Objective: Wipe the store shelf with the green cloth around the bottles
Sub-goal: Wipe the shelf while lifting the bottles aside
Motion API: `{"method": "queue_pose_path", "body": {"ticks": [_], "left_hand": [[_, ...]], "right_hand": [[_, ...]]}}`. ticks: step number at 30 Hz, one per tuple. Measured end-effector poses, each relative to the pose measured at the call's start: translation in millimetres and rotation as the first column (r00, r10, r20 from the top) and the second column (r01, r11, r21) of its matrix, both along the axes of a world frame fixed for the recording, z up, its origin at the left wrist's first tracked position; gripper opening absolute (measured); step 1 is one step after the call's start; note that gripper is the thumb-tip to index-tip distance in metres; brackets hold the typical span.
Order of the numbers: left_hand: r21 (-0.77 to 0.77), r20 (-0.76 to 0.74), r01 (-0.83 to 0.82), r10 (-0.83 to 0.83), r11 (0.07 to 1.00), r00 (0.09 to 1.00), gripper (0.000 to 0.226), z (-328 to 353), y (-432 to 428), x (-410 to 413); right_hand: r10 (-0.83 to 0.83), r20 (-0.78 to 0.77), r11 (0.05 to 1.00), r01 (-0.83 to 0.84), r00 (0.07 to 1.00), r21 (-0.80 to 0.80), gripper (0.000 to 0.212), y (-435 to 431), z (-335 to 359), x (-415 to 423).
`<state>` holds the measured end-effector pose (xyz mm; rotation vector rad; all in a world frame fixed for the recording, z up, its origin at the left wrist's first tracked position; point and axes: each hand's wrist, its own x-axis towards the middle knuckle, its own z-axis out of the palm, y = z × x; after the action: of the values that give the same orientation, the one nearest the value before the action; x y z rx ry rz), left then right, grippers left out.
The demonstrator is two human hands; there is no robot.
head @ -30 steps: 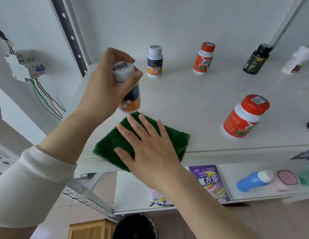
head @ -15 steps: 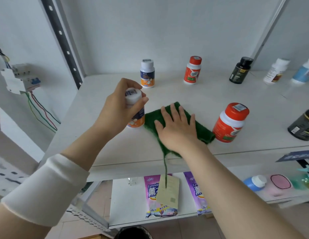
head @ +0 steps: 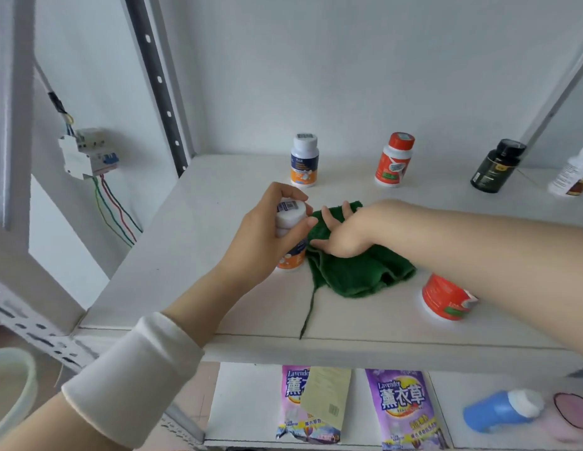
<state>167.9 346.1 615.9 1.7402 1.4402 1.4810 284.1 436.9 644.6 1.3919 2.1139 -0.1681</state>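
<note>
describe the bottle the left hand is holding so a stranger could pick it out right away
On the white upper shelf, look near the front left, beside the green cloth. The bottle gripped by the left hand has a white cap, a dark blue and orange label; its lookalike stands untouched at the back.

Left sleeve (head: 130, 382): we see an off-white, soft-looking sleeve on our left arm, pushed up the forearm so that it ends well short of the wrist.
Sleeve edge: we note a plain rolled cuff with no buttons, print or markings that we can make out.
Left hand (head: 267, 239): we wear no glove, ring or watch on it, and the forearm below the cuff is bare.
Right hand (head: 345, 236): we see it bare too, with no jewellery or glove.
Right arm: we find no sleeve on the whole visible stretch up to the frame edge.
</note>
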Motion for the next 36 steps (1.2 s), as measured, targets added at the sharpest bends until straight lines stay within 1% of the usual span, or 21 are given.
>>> {"method": "queue_pose_path", "body": {"ticks": [2, 7, 10, 12, 15, 18, 21, 24, 28, 30, 32, 34, 36], "left_hand": [[0.007, 0.0, -0.023, 0.023, 1.0, 1.0, 0.025, -0.3, 0.2, 2.4], [-0.024, -0.007, -0.103, 0.103, 0.994, 0.995, 0.023, 3.8, -1.9, 9.1], [-0.052, -0.001, -0.129, 0.129, 0.99, 0.992, 0.023, 6.6, -3.7, 10.1], [-0.067, 0.002, -0.156, 0.156, 0.986, 0.988, 0.021, 8.9, -7.2, 7.5], [-0.076, 0.005, -0.206, 0.207, 0.976, 0.978, 0.021, 10.5, -16.9, -2.9], [-0.074, 0.01, -0.258, 0.259, 0.963, 0.966, 0.024, 14.7, -27.7, -21.1], [-0.062, 0.009, -0.302, 0.303, 0.951, 0.953, 0.017, 20.6, -34.1, -45.4], [0.004, 0.019, -0.367, 0.367, 0.93, 0.93, 0.019, 27.4, -39.0, -72.0], [0.088, 0.045, -0.465, 0.463, 0.881, 0.885, 0.019, 35.5, -48.5, -104.5], [0.107, 0.044, -0.504, 0.502, 0.857, 0.864, 0.02, 36.5, -50.1, -114.8], [0.11, 0.024, -0.533, 0.534, 0.839, 0.845, 0.021, 37.1, -49.4, -118.9], [0.112, 0.002, -0.547, 0.55, 0.83, 0.835, 0.022, 38.6, -48.0, -119.5], [0.134, 0.006, -0.564, 0.569, 0.815, 0.823, 0.021, 41.2, -47.6, -120.2]], "right_hand": [[0.046, 0.028, 0.999, -0.045, 0.999, -0.014, 0.077, 7.7, 0.4, 3.1], [0.168, 0.005, 0.985, -0.167, 0.986, -0.053, 0.074, 31.0, 4.2, 16.6], [0.294, 0.011, 0.954, -0.293, 0.956, -0.057, 0.074, 37.7, -4.1, 22.5], [0.41, -0.022, 0.909, -0.411, 0.912, -0.071, 0.073, 39.4, -10.3, 23.9], [0.574, -0.117, 0.809, -0.584, 0.81, -0.074, 0.071, 42.4, -17.4, 20.5], [0.65, -0.224, 0.735, -0.676, 0.727, -0.061, 0.071, 45.6, -24.8, 5.7], [0.673, -0.318, 0.696, -0.717, 0.668, -0.032, 0.072, 45.9, -28.9, -22.9], [0.686, -0.4, 0.677, -0.735, 0.608, 0.044, 0.074, 44.7, -34.5, -61.8], [0.699, -0.419, 0.681, -0.718, 0.58, 0.144, 0.077, 44.5, -38.2, -123.8], [0.702, -0.423, 0.678, -0.72, 0.573, 0.149, 0.074, 45.0, -38.9, -153.3], [0.716, -0.434, 0.659, -0.735, 0.547, 0.16, 0.068, 44.6, -40.0, -177.2], [0.74, -0.45, 0.624, -0.76, 0.5, 0.182, 0.061, 42.0, -41.7, -192.0], [0.764, -0.487, 0.57, -0.797, 0.423, 0.202, 0.055, 35.4, -43.1, -196.7]]}}
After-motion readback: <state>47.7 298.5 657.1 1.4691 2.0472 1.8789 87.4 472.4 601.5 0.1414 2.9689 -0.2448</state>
